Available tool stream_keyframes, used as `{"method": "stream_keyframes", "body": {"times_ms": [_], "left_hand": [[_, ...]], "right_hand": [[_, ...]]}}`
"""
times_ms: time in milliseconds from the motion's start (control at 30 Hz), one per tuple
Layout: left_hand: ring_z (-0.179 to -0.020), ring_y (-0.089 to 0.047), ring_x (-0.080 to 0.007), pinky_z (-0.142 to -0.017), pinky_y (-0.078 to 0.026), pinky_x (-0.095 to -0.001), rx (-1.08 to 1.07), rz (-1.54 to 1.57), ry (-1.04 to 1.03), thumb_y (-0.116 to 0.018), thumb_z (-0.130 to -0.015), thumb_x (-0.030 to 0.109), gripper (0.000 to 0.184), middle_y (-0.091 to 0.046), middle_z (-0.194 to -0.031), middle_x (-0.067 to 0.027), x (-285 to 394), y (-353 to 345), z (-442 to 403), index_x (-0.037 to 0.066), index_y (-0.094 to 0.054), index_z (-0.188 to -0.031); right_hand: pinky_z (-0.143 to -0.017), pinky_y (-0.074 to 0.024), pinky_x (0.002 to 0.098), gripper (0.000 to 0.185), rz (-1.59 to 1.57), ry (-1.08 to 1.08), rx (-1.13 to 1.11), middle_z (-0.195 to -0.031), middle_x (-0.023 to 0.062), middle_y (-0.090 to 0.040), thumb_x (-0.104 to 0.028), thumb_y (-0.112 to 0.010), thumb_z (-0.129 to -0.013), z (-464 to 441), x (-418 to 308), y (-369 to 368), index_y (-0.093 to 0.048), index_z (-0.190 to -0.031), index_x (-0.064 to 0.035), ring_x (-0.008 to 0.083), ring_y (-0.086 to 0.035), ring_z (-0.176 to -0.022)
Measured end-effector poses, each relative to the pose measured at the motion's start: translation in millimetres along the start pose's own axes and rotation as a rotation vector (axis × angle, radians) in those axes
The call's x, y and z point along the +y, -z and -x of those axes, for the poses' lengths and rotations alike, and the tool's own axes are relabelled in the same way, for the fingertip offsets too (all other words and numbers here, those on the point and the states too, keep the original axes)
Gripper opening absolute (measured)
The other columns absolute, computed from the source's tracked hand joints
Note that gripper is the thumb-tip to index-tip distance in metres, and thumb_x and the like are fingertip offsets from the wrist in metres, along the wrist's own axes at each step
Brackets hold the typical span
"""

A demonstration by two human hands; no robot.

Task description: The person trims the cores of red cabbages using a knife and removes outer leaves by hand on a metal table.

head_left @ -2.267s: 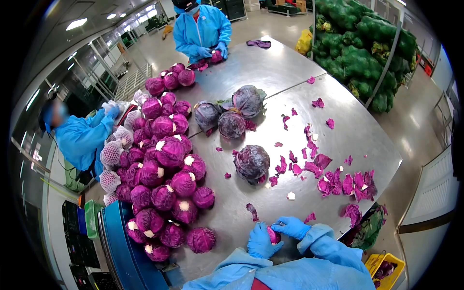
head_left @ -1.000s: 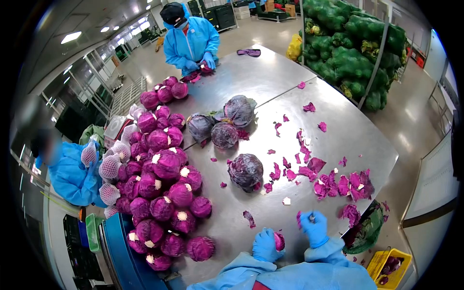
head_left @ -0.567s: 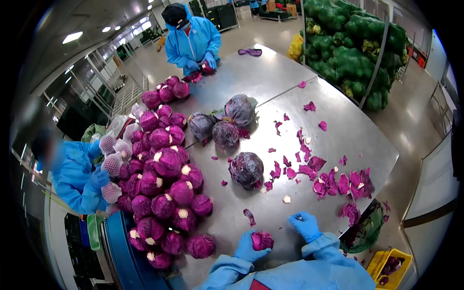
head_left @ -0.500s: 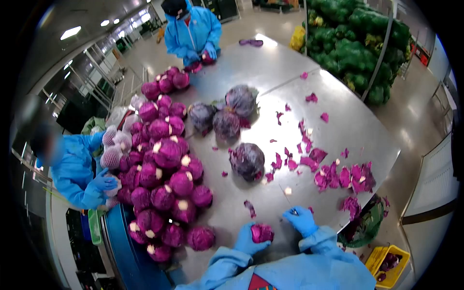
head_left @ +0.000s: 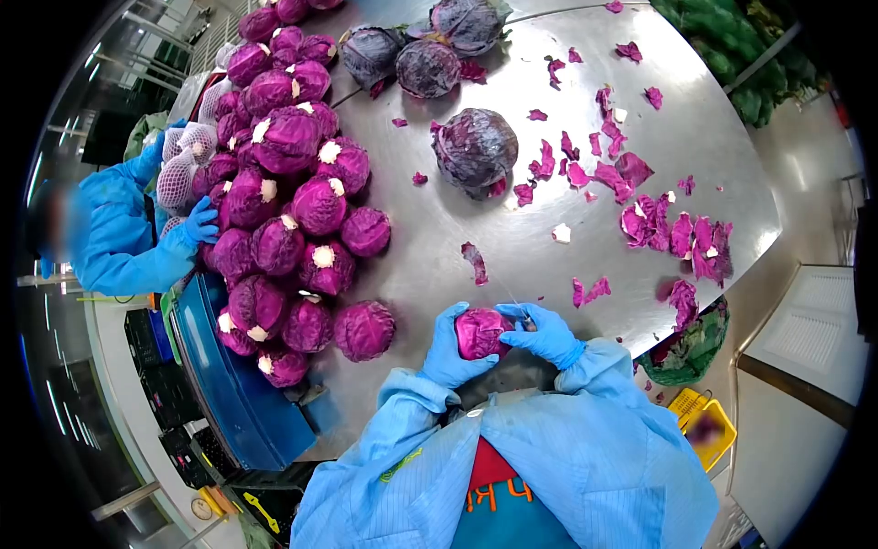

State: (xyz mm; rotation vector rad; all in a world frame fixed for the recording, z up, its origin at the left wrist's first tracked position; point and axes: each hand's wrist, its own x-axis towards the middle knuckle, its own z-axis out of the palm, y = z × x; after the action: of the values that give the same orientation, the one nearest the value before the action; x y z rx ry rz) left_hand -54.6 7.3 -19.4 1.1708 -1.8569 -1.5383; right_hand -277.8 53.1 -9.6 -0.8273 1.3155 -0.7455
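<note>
In the head view my left hand (head_left: pixel 445 355), in a blue glove, is closed around the side of a small peeled red cabbage (head_left: pixel 482 333) near the table's front edge. My right hand (head_left: pixel 549 339), gloved too, is closed on a knife (head_left: pixel 528 322); its thin blade points up and left. The right fingers meet the cabbage's right side. Just beyond lies a curled strip of purple leaf (head_left: pixel 475 263). An unpeeled dark cabbage (head_left: pixel 476 149) sits farther up the table.
Peeled red cabbages (head_left: pixel 283 137) are heaped at the left, above a blue bin (head_left: pixel 233 375). A co-worker's gloved hand (head_left: pixel 199 224) touches the heap. Leaf scraps (head_left: pixel 681 236) litter the right side of the steel table (head_left: pixel 402 192). A yellow basket (head_left: pixel 709 425) stands below right.
My right hand has come left with the knife to the cabbage in my left hand. The view has tilted downward. The co-worker's hand has shifted from a net-covered cabbage to the heap.
</note>
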Motion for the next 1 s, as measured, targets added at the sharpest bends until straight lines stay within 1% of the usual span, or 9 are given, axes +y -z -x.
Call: {"method": "stream_keyframes", "body": {"times_ms": [200, 300, 400, 500, 600, 700, 800, 900, 1000], "left_hand": [[-0.117, -0.049, -0.0245, -0.1, -0.042, -0.0369, 0.005, 0.038, 0.168, -0.091, -0.059, 0.029, 0.096, -0.044, -0.127, -0.0148, 9.4, -5.2, -13.6, 0.001, -0.035, -0.132], [-0.112, -0.051, -0.025, -0.098, -0.044, -0.0362, -0.005, -0.184, 0.037, -0.091, -0.058, 0.03, 0.094, -0.046, -0.122, -0.0145, 16.3, -8.6, -19.9, 0.001, -0.037, -0.13], [-0.11, -0.052, -0.0262, -0.097, -0.044, -0.0361, -0.01, -0.313, -0.021, -0.091, -0.057, 0.031, 0.093, -0.046, -0.119, -0.0143, 23.1, -12.1, -23.3, 0.002, -0.039, -0.129], [-0.113, -0.05, -0.0268, -0.098, -0.043, -0.0363, -0.024, -0.17, 0.112, -0.091, -0.057, 0.033, 0.093, -0.045, -0.121, -0.0148, 19.2, -10.8, -25.3, 0.002, -0.039, -0.129], [-0.112, -0.05, -0.0268, -0.098, -0.042, -0.0368, -0.085, -0.242, 0.018, -0.09, -0.057, 0.033, 0.095, -0.045, -0.121, -0.0149, 24.7, -5.5, -25.7, 0.002, -0.038, -0.129], [-0.115, -0.047, -0.0338, -0.101, -0.039, -0.0402, -0.084, -0.396, -0.14, -0.089, -0.054, 0.033, 0.091, -0.046, -0.119, -0.0185, 36.2, -9.1, -18.7, 0.0, -0.043, -0.125], [-0.116, -0.047, -0.0343, -0.102, -0.038, -0.041, -0.004, -0.129, 0.055, -0.089, -0.054, 0.034, 0.092, -0.046, -0.119, -0.0184, 21.5, -12.5, -16.5, 0.0, -0.043, -0.126], [-0.115, -0.047, -0.0349, -0.102, -0.039, -0.0412, -0.059, -0.129, 0.062, -0.088, -0.053, 0.034, 0.091, -0.047, -0.119, -0.0191, 23.1, -8.6, -23.0, 0.0, -0.044, -0.125], [-0.112, -0.05, -0.027, -0.099, -0.041, -0.0374, -0.098, -0.337, -0.001, -0.09, -0.055, 0.03, 0.087, -0.047, -0.121, -0.0163, 31.1, -4.3, -30.0, 0.0, -0.045, -0.124]], "right_hand": [[-0.082, -0.0479, 0.029, 0.06, 0.164, -0.01, -0.028, -0.105, 0.006, -0.066, -0.042, -0.079, -0.074, -15.4, -13.9, 8.3, -0.063, -0.12, -0.0066, 0.0135, -0.058, -0.087], [-0.077, -0.0486, 0.0302, 0.057, 0.274, -0.084, -0.077, -0.091, 0.0075, -0.065, -0.045, -0.081, -0.07, -22.6, -20.8, 21.4, -0.068, -0.11, -0.0072, 0.0144, -0.058, -0.081], [-0.075, -0.0486, 0.03, 0.055, 0.133, -0.008, -0.075, -0.084, 0.0059, -0.063, -0.042, -0.079, -0.071, -23.5, -10.8, 20.3, -0.067, -0.113, -0.0079, 0.0135, -0.057, -0.077], [-0.07, -0.0494, 0.0318, 0.039, 0.206, 0.107, 0.021, -0.08, 0.0068, -0.062, -0.037, -0.075, -0.077, -14.9, -24.7, 18.0, -0.068, -0.102, -0.008, 0.0174, -0.059, -0.072], [-0.061, -0.0472, 0.0277, 0.025, 0.623, 0.408, 0.318, -0.077, 0.0021, -0.064, -0.028, -0.072, -0.083, -20.0, 6.4, 14.6, -0.065, -0.092, -0.0054, 0.011, -0.055, -0.065], [-0.062, -0.0501, 0.0357, 0.022, 0.669, 0.339, 0.38, -0.08, 0.0115, -0.06, -0.029, -0.069, -0.084, -25.6, 10.3, 36.2, -0.059, -0.081, -0.0097, 0.0283, -0.06, -0.067], [-0.065, -0.0509, 0.033, 0.026, 0.513, 0.304, 0.287, -0.081, 0.0092, -0.062, -0.033, -0.071, -0.082, -16.7, 0.1, 42.2, -0.065, -0.095, -0.0123, 0.0241, -0.061, -0.069], [-0.07, -0.0514, 0.0329, 0.04, 0.34, 0.206, 0.023, -0.085, 0.008, -0.064, -0.039, -0.073, -0.08, -1.0, -32.2, 28.9, -0.066, -0.112, -0.0154, 0.0217, -0.062, -0.074], [-0.074, -0.0513, 0.0339, 0.054, 0.319, 0.17, -0.023, -0.09, 0.0077, -0.064, -0.043, -0.075, -0.078, -7.6, -21.5, 21.7, -0.062, -0.123, -0.0168, 0.0205, -0.063, -0.08]]}}
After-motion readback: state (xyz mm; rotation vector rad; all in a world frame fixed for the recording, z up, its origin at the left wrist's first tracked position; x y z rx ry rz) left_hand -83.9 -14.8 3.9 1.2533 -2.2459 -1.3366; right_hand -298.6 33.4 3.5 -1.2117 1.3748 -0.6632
